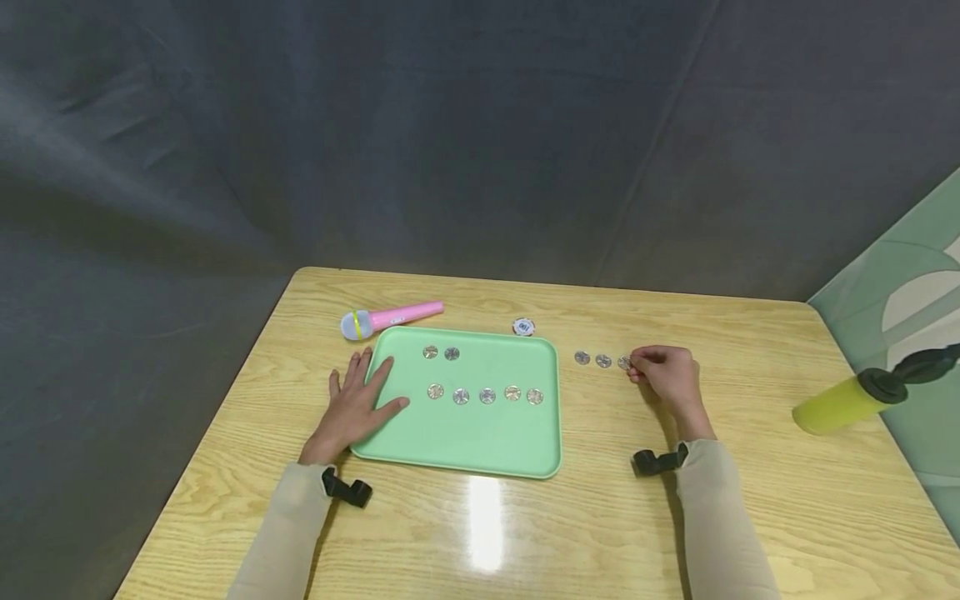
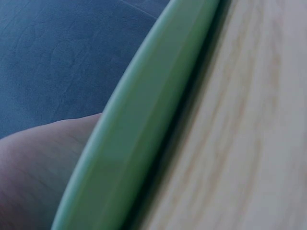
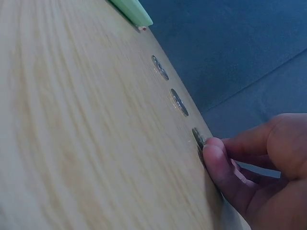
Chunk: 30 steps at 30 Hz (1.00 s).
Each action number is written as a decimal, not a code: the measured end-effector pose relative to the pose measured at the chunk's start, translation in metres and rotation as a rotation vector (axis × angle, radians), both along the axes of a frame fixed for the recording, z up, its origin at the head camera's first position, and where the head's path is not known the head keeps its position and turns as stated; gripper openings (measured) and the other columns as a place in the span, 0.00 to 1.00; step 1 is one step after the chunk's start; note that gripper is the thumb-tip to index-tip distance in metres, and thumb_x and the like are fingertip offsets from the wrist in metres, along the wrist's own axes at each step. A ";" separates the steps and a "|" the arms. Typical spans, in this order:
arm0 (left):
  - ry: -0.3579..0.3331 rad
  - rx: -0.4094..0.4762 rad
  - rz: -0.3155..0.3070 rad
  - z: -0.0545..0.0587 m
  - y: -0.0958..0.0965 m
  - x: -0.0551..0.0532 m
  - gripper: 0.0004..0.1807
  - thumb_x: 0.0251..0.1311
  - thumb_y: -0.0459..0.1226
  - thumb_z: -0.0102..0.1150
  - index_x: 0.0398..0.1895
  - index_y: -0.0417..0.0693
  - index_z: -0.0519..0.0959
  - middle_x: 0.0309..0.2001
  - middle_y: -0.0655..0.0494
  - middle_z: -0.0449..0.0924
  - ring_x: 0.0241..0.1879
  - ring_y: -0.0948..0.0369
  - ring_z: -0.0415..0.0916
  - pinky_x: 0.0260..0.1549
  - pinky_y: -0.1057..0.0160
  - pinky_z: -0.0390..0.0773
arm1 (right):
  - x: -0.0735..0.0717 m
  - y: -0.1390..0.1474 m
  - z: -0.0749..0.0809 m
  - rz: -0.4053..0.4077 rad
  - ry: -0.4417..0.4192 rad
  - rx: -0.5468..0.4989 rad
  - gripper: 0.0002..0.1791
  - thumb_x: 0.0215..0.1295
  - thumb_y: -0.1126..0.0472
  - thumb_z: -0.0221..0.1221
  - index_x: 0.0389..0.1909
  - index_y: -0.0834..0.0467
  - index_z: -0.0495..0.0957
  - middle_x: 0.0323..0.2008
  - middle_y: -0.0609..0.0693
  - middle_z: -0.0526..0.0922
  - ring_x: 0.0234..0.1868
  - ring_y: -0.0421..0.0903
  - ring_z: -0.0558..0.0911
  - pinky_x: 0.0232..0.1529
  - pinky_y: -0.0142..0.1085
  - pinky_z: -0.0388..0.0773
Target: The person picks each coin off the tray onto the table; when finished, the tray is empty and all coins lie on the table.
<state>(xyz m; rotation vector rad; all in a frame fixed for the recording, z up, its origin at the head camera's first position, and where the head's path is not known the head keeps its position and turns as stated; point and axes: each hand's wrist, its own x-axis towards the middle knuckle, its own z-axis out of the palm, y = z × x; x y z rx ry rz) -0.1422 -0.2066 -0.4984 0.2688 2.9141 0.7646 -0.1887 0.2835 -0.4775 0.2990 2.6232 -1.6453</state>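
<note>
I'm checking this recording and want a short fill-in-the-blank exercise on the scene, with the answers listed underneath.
1. The green tray holds ____ visible coins.
2. The handle of the microphone is ____.
3. The hand touching the tray is the person's ____ hand.
4. In the head view, the round chip lies to the ____ of the microphone.

Missing words: seven; pink; left; right.

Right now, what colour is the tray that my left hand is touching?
The tray is light mint green. The head view shows it best.
</note>
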 end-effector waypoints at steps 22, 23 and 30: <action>-0.012 -0.001 0.001 -0.004 -0.002 -0.001 0.45 0.67 0.58 0.54 0.80 0.49 0.53 0.81 0.36 0.35 0.81 0.38 0.29 0.72 0.27 0.28 | -0.004 -0.027 0.026 0.052 0.091 0.010 0.16 0.69 0.69 0.58 0.51 0.78 0.78 0.38 0.66 0.83 0.26 0.30 0.84 0.33 0.28 0.86; -0.012 -0.002 0.002 -0.004 -0.002 -0.001 0.45 0.67 0.59 0.54 0.80 0.49 0.53 0.81 0.36 0.35 0.81 0.38 0.29 0.72 0.27 0.28 | -0.005 -0.031 0.026 0.061 0.095 0.008 0.16 0.70 0.69 0.58 0.51 0.77 0.78 0.39 0.68 0.83 0.26 0.30 0.84 0.33 0.29 0.86; -0.014 -0.003 0.001 -0.003 -0.001 0.000 0.45 0.67 0.58 0.54 0.80 0.49 0.52 0.81 0.36 0.35 0.81 0.38 0.29 0.72 0.27 0.28 | -0.013 -0.057 0.027 0.115 0.107 0.033 0.14 0.69 0.69 0.57 0.49 0.75 0.81 0.42 0.73 0.83 0.26 0.34 0.85 0.32 0.28 0.85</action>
